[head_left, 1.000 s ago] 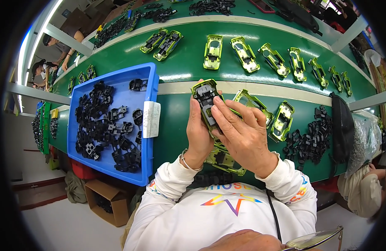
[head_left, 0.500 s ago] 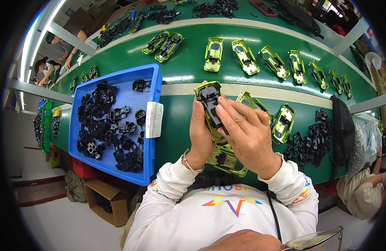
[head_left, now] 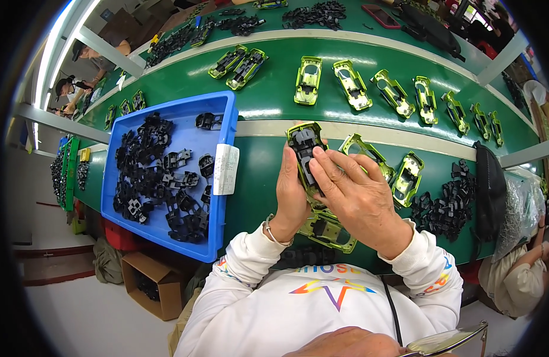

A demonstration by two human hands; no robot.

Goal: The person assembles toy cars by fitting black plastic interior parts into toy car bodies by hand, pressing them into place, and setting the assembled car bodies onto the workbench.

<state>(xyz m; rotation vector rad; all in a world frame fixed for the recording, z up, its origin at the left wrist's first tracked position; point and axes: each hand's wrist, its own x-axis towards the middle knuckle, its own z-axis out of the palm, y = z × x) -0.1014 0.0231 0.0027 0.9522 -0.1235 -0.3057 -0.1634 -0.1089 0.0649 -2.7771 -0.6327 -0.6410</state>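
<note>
A lime-green toy car body (head_left: 314,126), underside up, is held in front of me with a black plastic insert (head_left: 304,143) lying inside it. My left hand (head_left: 291,196) is closed round its left side, fingers beneath and thumb along the edge. My right hand (head_left: 365,199) has its fingers together, pressed on the insert and the body's right side; these fingers hide the lower part. Under and beside my hands lie more green bodies: one (head_left: 327,232) below, one (head_left: 373,153) partly behind my right hand, and one (head_left: 408,180) further right.
A blue bin (head_left: 230,119) of loose black inserts stands at left. Black inserts (head_left: 446,193) are heaped at right, near a black bag (head_left: 490,190). Several green bodies (head_left: 308,81) line the strip beyond the pale rail; two (head_left: 248,68) hold black parts. Other people sit far left and right.
The whole view has shifted slightly, moving the scene right and a little down in the picture. Both hands keep their grip on the body, with the right fingers still pressed on the insert.
</note>
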